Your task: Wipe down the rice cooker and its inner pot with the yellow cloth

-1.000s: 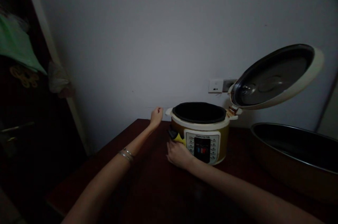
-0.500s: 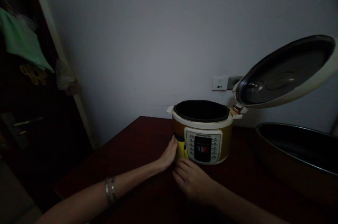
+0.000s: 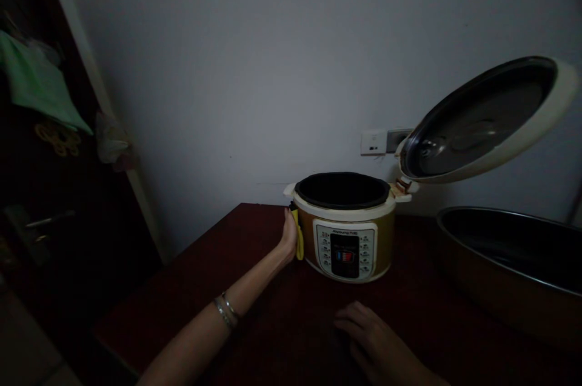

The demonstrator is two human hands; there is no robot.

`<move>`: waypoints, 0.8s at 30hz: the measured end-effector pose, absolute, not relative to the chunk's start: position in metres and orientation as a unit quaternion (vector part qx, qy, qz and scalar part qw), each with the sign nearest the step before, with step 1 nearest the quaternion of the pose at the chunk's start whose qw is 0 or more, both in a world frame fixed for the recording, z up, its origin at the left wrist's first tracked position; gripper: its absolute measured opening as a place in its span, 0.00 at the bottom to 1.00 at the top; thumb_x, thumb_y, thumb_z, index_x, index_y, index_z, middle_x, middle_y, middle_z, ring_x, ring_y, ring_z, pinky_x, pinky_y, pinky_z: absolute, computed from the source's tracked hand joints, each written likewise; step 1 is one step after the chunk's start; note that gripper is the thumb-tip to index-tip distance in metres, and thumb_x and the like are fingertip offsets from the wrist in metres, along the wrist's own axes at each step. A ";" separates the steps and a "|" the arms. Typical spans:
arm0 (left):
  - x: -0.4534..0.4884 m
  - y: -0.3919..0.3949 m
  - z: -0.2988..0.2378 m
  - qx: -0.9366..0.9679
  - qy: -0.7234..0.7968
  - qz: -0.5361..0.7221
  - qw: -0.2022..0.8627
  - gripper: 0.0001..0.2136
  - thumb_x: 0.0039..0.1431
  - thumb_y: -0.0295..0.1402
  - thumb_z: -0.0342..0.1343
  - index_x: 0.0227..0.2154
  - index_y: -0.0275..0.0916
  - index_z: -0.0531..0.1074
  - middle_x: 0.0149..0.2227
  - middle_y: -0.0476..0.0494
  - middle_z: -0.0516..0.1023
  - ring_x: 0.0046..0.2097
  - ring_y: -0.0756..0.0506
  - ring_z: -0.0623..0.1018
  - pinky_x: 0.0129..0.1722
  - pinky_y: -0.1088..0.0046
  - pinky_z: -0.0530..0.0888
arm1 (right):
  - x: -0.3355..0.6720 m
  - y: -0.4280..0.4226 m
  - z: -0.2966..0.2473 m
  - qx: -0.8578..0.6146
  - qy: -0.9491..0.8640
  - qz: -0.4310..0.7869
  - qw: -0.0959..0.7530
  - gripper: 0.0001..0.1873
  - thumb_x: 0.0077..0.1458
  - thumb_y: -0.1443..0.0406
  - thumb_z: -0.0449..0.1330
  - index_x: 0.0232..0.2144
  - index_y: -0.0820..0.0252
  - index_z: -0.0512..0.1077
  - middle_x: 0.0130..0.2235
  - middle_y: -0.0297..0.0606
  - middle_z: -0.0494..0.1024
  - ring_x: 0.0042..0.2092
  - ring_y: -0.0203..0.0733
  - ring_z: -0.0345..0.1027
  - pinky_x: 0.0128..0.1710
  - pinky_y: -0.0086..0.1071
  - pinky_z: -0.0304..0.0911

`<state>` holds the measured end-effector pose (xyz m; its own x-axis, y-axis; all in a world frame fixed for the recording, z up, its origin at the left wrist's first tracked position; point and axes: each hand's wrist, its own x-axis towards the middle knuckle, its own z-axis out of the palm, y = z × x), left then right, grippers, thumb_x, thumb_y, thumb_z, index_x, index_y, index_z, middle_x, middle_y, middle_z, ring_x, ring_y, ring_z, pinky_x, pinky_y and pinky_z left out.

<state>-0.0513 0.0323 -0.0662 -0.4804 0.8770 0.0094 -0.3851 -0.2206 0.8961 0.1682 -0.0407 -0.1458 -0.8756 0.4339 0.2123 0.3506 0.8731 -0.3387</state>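
A gold and cream electric pressure cooker [image 3: 345, 240] stands on a dark red table [image 3: 254, 313], its lid [image 3: 482, 125] hinged up to the right and its black inner pot showing. My left hand [image 3: 290, 233] presses a yellow object [image 3: 299, 243] against the cooker's left side, fingers wrapped on it. My right hand [image 3: 370, 334] rests palm down on the table in front of the cooker, fingers spread, holding nothing. Two bracelets circle my left wrist.
A large dark pan [image 3: 513, 259] sits at the right of the table. A wall socket [image 3: 373, 142] is behind the cooker. At the left stands a dark door [image 3: 40, 216] with a handle, and a green cloth [image 3: 40, 86] hangs above.
My left hand came from behind the cooker down to the yellow object and carried it along the cooker's left side. My right hand left the object and drew back onto the table.
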 end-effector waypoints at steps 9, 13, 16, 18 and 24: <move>-0.053 0.051 -0.041 0.205 0.386 0.812 0.387 0.15 0.61 0.39 0.46 0.37 0.35 0.74 0.32 0.45 0.80 0.37 0.47 0.78 0.42 0.71 0.73 | 0.165 -0.039 -0.149 -0.221 -0.952 0.165 0.136 0.25 0.49 0.76 0.50 0.50 0.62 0.71 0.51 0.45 0.71 0.52 0.47 0.64 0.53 0.41 0.61; -0.054 0.059 -0.060 0.181 0.385 0.815 0.394 0.15 0.60 0.40 0.46 0.37 0.36 0.74 0.33 0.45 0.80 0.37 0.46 0.78 0.40 0.71 0.73 | 0.166 -0.039 -0.149 -0.229 -0.947 0.175 0.138 0.24 0.50 0.75 0.50 0.49 0.61 0.71 0.51 0.44 0.71 0.53 0.47 0.63 0.55 0.42 0.59; -0.057 0.064 -0.079 0.165 0.406 0.806 0.398 0.16 0.61 0.41 0.46 0.37 0.37 0.74 0.35 0.46 0.80 0.39 0.47 0.79 0.41 0.73 0.72 | 0.165 -0.040 -0.149 -0.229 -0.947 0.176 0.140 0.24 0.50 0.75 0.50 0.49 0.62 0.71 0.51 0.45 0.71 0.52 0.48 0.63 0.55 0.44 0.58; -0.057 0.065 -0.092 0.158 0.418 0.796 0.407 0.16 0.61 0.41 0.45 0.36 0.38 0.74 0.34 0.46 0.80 0.38 0.48 0.79 0.41 0.74 0.72 | 0.164 -0.039 -0.150 -0.228 -0.947 0.173 0.143 0.25 0.50 0.75 0.50 0.49 0.61 0.71 0.52 0.45 0.71 0.53 0.48 0.63 0.55 0.44 0.59; -0.052 0.053 -0.113 0.151 0.433 0.775 0.435 0.15 0.60 0.40 0.45 0.33 0.37 0.74 0.30 0.46 0.79 0.35 0.46 0.79 0.37 0.71 0.73 | 0.162 -0.038 -0.155 -0.234 -0.950 0.159 0.134 0.26 0.49 0.76 0.49 0.50 0.63 0.71 0.52 0.46 0.71 0.53 0.48 0.62 0.55 0.45 0.58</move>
<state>-0.0518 0.0531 -0.1131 -0.5756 0.8052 -0.1424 -0.5433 -0.2465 0.8026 0.1622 -0.0380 -0.1546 -0.8542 0.4875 0.1808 0.4019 0.8397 -0.3652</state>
